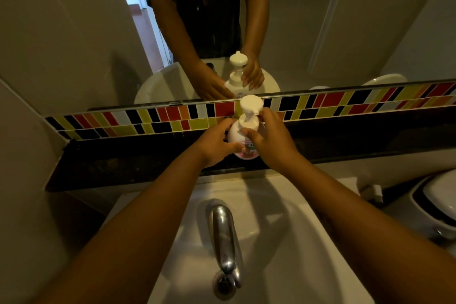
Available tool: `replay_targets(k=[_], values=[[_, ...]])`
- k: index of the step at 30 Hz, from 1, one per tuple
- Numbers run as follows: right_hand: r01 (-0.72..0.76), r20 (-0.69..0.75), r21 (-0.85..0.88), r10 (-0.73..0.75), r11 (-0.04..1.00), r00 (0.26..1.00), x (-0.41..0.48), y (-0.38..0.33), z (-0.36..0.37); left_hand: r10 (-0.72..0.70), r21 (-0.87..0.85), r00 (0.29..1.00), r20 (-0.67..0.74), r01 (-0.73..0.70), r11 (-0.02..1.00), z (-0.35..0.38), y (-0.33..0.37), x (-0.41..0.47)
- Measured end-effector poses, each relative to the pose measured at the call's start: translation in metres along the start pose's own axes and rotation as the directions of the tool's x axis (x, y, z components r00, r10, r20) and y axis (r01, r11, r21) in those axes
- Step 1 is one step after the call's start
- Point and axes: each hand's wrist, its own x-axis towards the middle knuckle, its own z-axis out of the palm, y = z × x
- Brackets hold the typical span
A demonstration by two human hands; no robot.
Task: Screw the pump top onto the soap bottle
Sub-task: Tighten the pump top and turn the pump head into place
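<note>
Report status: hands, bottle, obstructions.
Left hand steadying soap bottle on ledge. Right hand gripping pump top collar. Nothing in the way.

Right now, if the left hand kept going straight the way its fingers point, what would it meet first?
The left hand already touches the soap bottle; past that, probably the tiled strip below the mirror, though depth is unclear.

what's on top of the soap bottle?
The white pump top sits on the soap bottle. Right hand covers the collar, so thread seating is hidden; left hand holds the body.

White pump top (250, 106) atop upright white soap bottle (243, 142).
</note>
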Motion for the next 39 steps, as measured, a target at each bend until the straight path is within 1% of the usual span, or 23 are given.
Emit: replay_targets(k=[1, 4, 6, 7, 9, 12, 16, 18, 21, 23, 26, 28, 30, 34, 36, 39], values=[[0.017, 0.032, -0.005, -0.016, 1.0, 0.999, 0.002, 0.0, -0.003, -0.005, 0.005, 1.0, 0.014, 0.005, 1.0, -0.001, 0.001, 0.0], [0.063, 0.209, -0.008, -0.06, 0.998, 0.976, 0.009, 0.001, -0.016, -0.007, 0.02, 1.0, 0.03, 0.006, 1.0, -0.003, 0.003, 0.001], [0.032, 0.253, 0.059, -0.046, 0.998, 0.966, 0.009, 0.004, -0.016, 0.0, 0.009, 1.0, 0.017, -0.001, 1.0, -0.001, 0.003, 0.001], [0.012, 0.233, 0.092, -0.033, 0.996, 0.972, 0.007, 0.005, -0.013, 0.006, 0.0, 1.0, 0.007, -0.006, 1.0, 0.0, 0.002, 0.001], [0.003, 0.146, 0.133, -0.022, 0.991, 0.989, 0.004, 0.008, -0.003, 0.02, -0.018, 1.0, -0.014, -0.02, 1.0, 0.002, 0.001, 0.0], [0.021, 0.029, 0.115, -0.025, 0.993, 0.999, 0.001, 0.01, 0.009, 0.036, -0.041, 0.999, -0.036, -0.038, 0.998, 0.004, -0.002, -0.001], [0.029, -0.08, 0.088, -0.022, 0.996, 0.997, -0.002, 0.011, 0.019, 0.04, -0.056, 0.997, -0.061, -0.043, 0.998, 0.007, -0.005, -0.002], [0.032, -0.107, 0.082, -0.024, 0.996, 0.994, -0.002, 0.012, 0.02, 0.036, -0.064, 0.997, -0.069, -0.041, 0.997, 0.007, -0.007, -0.002], [0.025, -0.106, 0.083, -0.016, 0.996, 0.994, -0.003, 0.011, 0.021, 0.029, -0.074, 0.996, -0.08, -0.035, 0.997, 0.008, -0.006, -0.002], [0.015, -0.045, 0.122, -0.009, 0.992, 0.999, -0.003, 0.009, 0.014, 0.014, -0.088, 0.996, -0.093, -0.023, 0.996, 0.008, -0.005, -0.003], [-0.012, 0.139, 0.163, -0.011, 0.987, 0.99, 0.0, 0.006, -0.007, -0.001, -0.1, 0.996, -0.086, -0.007, 0.995, 0.007, -0.002, -0.005], [-0.036, 0.213, 0.165, 0.0, 0.986, 0.977, 0.001, 0.006, -0.014, 0.0, -0.09, 0.997, -0.082, -0.007, 0.996, 0.006, -0.001, -0.006], [-0.027, 0.181, 0.158, -0.002, 0.987, 0.984, 0.0, 0.005, -0.012, -0.003, -0.092, 0.996, -0.092, -0.005, 0.996, 0.007, 0.0, -0.006], [0.03, 0.029, 0.124, -0.034, 0.992, 0.999, -0.003, 0.009, 0.006, 0.001, -0.102, 0.992, -0.125, -0.014, 0.995, 0.011, -0.004, -0.006], [0.034, -0.045, 0.089, -0.03, 0.995, 0.999, -0.005, 0.012, 0.014, -0.01, -0.124, 0.988, -0.152, -0.009, 0.992, 0.014, -0.007, -0.005], [0.031, -0.144, 0.082, -0.019, 0.996, 0.989, -0.007, 0.015, 0.024, -0.019, -0.149, 0.983, -0.18, -0.009, 0.989, 0.017, -0.011, -0.003]])
